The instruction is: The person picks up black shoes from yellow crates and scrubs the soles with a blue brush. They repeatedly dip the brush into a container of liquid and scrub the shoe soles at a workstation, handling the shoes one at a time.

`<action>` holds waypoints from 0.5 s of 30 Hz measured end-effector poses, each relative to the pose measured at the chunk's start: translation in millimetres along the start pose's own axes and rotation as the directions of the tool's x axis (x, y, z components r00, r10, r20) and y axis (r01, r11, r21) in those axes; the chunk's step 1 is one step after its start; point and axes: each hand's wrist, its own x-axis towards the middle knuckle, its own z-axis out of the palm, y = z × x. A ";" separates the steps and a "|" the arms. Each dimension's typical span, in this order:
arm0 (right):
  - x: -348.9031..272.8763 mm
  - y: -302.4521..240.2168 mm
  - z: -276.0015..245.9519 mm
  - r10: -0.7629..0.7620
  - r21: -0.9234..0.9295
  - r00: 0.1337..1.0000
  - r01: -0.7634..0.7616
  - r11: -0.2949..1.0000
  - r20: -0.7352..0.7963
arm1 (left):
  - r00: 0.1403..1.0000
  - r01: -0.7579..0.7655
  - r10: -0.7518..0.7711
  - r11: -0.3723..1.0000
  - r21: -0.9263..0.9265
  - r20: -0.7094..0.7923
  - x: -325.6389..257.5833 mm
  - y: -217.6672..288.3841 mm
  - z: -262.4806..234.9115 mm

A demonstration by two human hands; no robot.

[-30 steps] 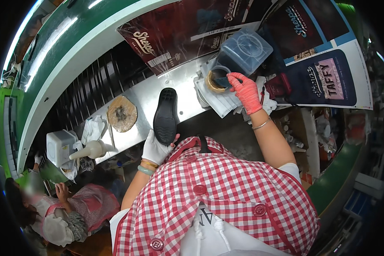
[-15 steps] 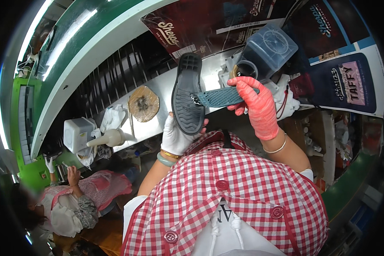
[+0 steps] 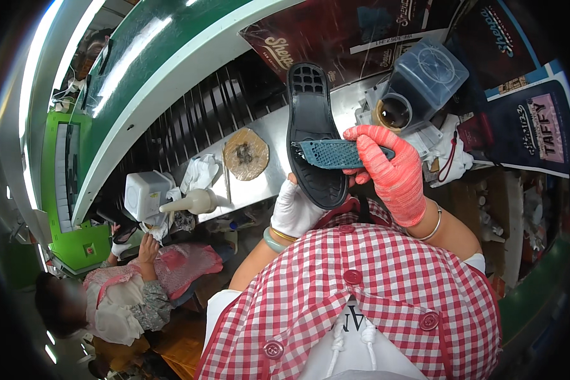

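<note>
A black shoe sole (image 3: 311,114) with raised tread-like ridges stands nearly upright above the bench edge, its square-celled heel end pointing away from me. My left hand (image 3: 294,208), in a white glove with bare fingertips, grips its near end from below. In my right hand (image 3: 394,174), gloved in pinkish red, is a flat teal strip (image 3: 335,154) with a meshed surface, pinched between thumb and fingers. The strip lies across the middle of the sole, its far end by the sole's left edge. What is under the strip is hidden.
A cup (image 3: 409,104) of dark liquid and a clear plastic container (image 3: 434,71) stand beyond my right hand. A round tan disc (image 3: 246,155), a pale squeeze bottle (image 3: 199,201) and a white jug (image 3: 144,195) sit along the metal bench. At left, another person (image 3: 130,297) works.
The strip has shifted toward the sole's left edge and now lies across it. The sole has turned slightly in my left hand. The whole view has shifted, so the bench appears further right.
</note>
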 end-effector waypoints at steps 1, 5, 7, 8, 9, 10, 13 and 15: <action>-0.4 1.0 1.2 -0.022 -0.010 1.000 0.022 1.000 -0.012 | 1.000 0.012 -0.012 1.000 0.009 0.021 0.6 -0.3 -0.7; 2.0 4.4 3.4 -0.149 -0.033 0.984 0.147 0.989 -0.096 | 0.998 0.022 -0.025 0.998 0.052 0.060 1.8 -0.9 6.8; 5.8 3.2 1.4 -0.186 -0.061 0.977 0.180 0.982 -0.102 | 0.997 0.026 -0.030 0.998 0.049 0.071 -0.7 -1.4 8.4; 8.1 1.8 0.3 -0.205 -0.077 0.973 0.197 0.977 -0.105 | 0.998 0.034 -0.037 0.998 0.049 0.054 -2.5 -2.4 7.6; 10.0 -0.2 0.0 -0.207 -0.066 0.972 0.201 0.977 -0.111 | 0.997 0.036 -0.040 0.998 0.057 0.062 -3.9 -2.4 7.1; 11.8 -2.3 -0.1 -0.210 -0.055 0.970 0.205 0.977 -0.118 | 0.997 0.039 -0.043 0.997 0.064 0.070 -4.9 -2.1 6.7; 16.3 -10.6 -2.2 -0.204 -0.079 0.972 0.196 0.977 -0.118 | 0.996 0.044 -0.050 0.995 0.090 0.069 -8.7 -2.5 4.6; 20.1 -14.9 -4.5 -0.208 -0.091 0.970 0.198 0.976 -0.128 | 0.996 0.063 -0.069 0.993 0.098 0.062 -10.6 -1.8 5.8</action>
